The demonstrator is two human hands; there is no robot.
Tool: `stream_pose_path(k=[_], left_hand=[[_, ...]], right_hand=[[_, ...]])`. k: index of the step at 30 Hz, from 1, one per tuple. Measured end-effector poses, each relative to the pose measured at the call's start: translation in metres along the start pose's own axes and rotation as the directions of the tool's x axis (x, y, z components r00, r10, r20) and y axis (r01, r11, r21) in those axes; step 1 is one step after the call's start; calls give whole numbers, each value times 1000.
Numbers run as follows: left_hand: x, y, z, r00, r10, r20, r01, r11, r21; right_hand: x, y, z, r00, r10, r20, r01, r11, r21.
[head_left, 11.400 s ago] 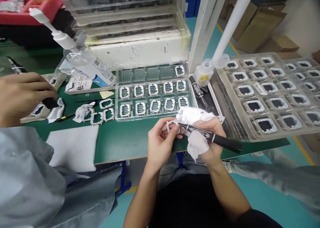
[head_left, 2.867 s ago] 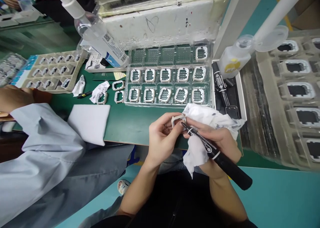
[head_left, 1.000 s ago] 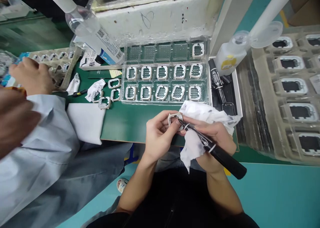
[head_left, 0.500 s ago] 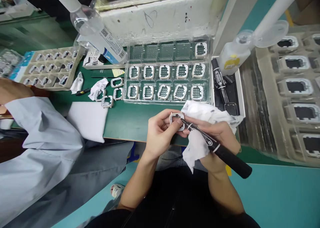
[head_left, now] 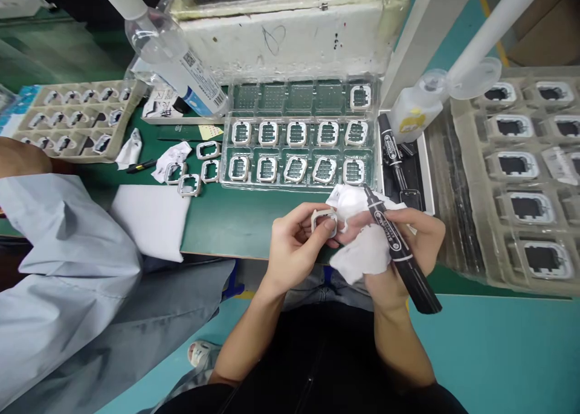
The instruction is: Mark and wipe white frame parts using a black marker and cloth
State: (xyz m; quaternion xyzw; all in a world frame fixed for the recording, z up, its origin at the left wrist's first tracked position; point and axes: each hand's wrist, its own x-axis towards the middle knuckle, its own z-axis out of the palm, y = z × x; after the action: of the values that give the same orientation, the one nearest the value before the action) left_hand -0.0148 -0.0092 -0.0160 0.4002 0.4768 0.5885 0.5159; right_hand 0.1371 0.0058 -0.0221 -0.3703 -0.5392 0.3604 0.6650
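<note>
Between the thumb and fingers of my left hand (head_left: 296, 242) is a small silver watch-case frame (head_left: 314, 222), rounded-square with an open middle. My right hand (head_left: 414, 245) grips a black marker pen (head_left: 399, 245), its tip pointing up and away from the frame. A white cloth (head_left: 362, 254) is also tucked in the right hand, under the marker. Another crumpled white cloth (head_left: 347, 199) lies on the table just beyond. In front of my hands, a clear plastic tray (head_left: 301, 93) holds several similar frames, with some pockets in its far row bare.
Several loose frames (head_left: 189, 185) lie left of the tray, near a folded white cloth (head_left: 151, 220). A spray bottle (head_left: 176, 69) and a squeeze bottle (head_left: 414, 109) stand behind. Stacked trays (head_left: 489, 178) fill the right side. A co-worker's sleeve (head_left: 67, 251) is at the left.
The marker's tip has come away from the frame and swung upward to the right with my right hand. My left hand still holds the frame. The view has shifted slightly.
</note>
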Motion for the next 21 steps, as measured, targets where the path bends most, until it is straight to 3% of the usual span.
stream_pose_path(k=[4, 7, 12, 17, 21], left_hand=[[0, -1, -1, 1000, 17, 1, -17, 999, 47], [0, -1, 0, 1000, -16, 19, 16, 1000, 10], [-1, -2, 0, 999, -16, 44, 17, 1000, -14], [-2, -4, 0, 998, 16, 62, -17, 1000, 17], [-3, -5, -1, 998, 32, 60, -36, 997, 68]], right_hand=[[1, -2, 0, 995, 54, 81, -62, 994, 88], [2, -2, 0, 996, 75, 38, -79, 991, 112], [4, 2, 3, 991, -5, -132, -4, 998, -68], [4, 6, 2, 985, -102, -139, 84, 989, -125], [2, 4, 5, 981, -115, -159, 78, 973, -219]])
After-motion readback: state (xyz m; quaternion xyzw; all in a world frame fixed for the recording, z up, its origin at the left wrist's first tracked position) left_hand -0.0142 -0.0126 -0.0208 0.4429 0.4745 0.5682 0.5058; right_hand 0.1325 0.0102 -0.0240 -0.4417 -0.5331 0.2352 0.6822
